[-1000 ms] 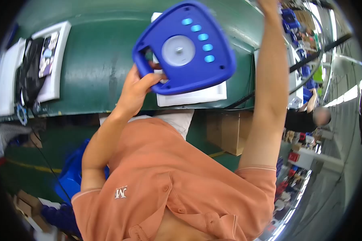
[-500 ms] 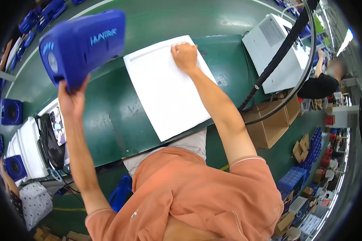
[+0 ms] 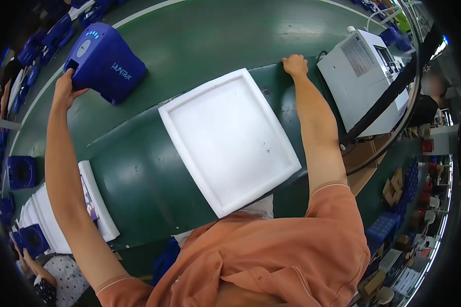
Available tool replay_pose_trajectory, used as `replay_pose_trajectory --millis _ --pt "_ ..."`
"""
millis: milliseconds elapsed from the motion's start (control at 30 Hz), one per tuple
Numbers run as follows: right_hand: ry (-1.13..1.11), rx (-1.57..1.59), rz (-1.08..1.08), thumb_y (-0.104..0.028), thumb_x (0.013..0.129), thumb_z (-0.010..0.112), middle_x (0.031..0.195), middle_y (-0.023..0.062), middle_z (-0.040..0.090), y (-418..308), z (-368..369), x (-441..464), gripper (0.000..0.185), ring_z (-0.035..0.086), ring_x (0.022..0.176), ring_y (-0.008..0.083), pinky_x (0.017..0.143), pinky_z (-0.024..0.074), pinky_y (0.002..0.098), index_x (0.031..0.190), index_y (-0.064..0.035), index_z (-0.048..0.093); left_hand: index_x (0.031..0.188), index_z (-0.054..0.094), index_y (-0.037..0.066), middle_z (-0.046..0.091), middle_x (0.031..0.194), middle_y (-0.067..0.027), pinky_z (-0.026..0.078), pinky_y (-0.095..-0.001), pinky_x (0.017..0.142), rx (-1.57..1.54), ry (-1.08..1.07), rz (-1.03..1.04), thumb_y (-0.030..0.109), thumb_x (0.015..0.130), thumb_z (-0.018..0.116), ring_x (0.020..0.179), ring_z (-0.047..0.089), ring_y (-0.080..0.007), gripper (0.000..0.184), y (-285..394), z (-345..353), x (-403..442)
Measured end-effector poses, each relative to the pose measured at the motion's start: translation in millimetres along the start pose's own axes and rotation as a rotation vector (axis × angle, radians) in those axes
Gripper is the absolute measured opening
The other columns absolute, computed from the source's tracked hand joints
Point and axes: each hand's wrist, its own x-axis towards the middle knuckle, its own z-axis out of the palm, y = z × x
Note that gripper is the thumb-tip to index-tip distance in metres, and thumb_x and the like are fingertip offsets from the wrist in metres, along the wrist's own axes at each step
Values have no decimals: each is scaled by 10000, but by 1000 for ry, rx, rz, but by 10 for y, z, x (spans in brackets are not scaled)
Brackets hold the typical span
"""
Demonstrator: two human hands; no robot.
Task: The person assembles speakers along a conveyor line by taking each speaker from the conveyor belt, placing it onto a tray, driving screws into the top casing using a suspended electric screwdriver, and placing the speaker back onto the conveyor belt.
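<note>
My left hand (image 3: 66, 91) grips a blue plastic case (image 3: 113, 69) by the handle opening at its end. The case has "HUNTRVX" lettering, a grey oval panel and a row of light-blue marks, and appears tilted beyond the bench's far edge. A white foam tray (image 3: 225, 138) with a raised rim lies on the green bench (image 3: 133, 174) in front of me, with a few dark specks on it. My right hand (image 3: 295, 65) is at the bench's far edge, right of the tray, its fingers curled; what is under them is hidden.
A white machine (image 3: 356, 84) stands on the bench at the right, with a black-wrapped cable (image 3: 394, 89) crossing before it. Foam pieces (image 3: 95, 199) lie on the left. Several blue cases (image 3: 21, 172) are further left. Co-workers are at the lower left and far right.
My left hand has carried the blue case outward, and it now looks smaller and turned. My right hand has moved off the foam tray, rightward to the bench's far edge. The view has shifted.
</note>
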Motion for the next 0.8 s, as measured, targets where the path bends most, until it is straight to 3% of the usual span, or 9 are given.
replay_pose_trajectory --millis 167,333,433,500,533,633,700,767,800 --pt "-16 -156 -29 -233 923 621 1276 155 713 -203 -65 186 350 681 1199 356 956 566 479 1219 -88 739 1355 541 -57 682 1173 -186 664 -444 758 24 -88 13 398 1033 500 972 728 -292 559 -279 -192 433" --pt "-74 -184 -54 -192 914 612 1267 119 724 -338 -68 167 293 695 1178 321 942 571 449 1148 -130 777 1337 571 -30 691 1166 -184 657 -390 693 6 -37 11 417 1010 509 944 738 -290 557 -228 30 176" --pt "-91 -164 -73 -188 926 597 1275 103 724 -318 -73 142 302 692 1188 304 932 570 444 1166 -134 773 1327 559 -28 645 1196 -201 650 -499 744 -52 20 27 407 969 543 1019 705 -333 564 -269 100 149" --pt "-73 -140 -53 -211 932 619 1229 94 743 -252 -30 209 280 707 1153 305 859 594 454 1150 -124 773 1301 562 -40 649 1148 -191 653 -506 726 -59 13 2 370 968 537 994 712 -344 529 -206 168 124" --pt "-42 -52 -7 -237 945 611 1233 145 734 -254 -44 204 294 701 1162 320 874 587 496 1149 -97 769 1296 562 -51 664 1127 -192 656 -502 709 -85 -6 3 341 972 522 954 726 -346 510 -200 197 127" --pt "128 392 101 -186 974 613 1140 196 739 -447 -108 104 256 714 1115 338 854 610 480 1130 -20 729 1283 571 -52 686 1094 -205 658 -497 707 -89 -8 31 404 1006 518 947 736 -344 536 -186 294 166" --pt "-125 1628 292 -98 983 621 1038 217 723 -743 -197 31 198 729 1028 333 827 641 420 1124 36 658 1283 574 -51 691 1073 -198 654 -482 715 -106 8 47 469 1013 516 919 738 -337 589 -240 342 177" --pt "-242 2004 85 -4 980 601 965 194 701 -953 -485 -304 151 732 957 289 788 654 339 1122 47 605 1286 577 -52 689 1093 -187 630 -462 716 -81 27 27 591 1015 500 878 737 -326 702 -215 370 -47" --pt "-269 2083 41 -8 983 597 961 185 696 -1050 -663 -538 159 727 929 282 786 652 350 1132 49 605 1303 572 -37 684 1112 -185 616 -447 705 -137 -1 59 615 1015 487 871 735 -320 719 -319 400 -212"
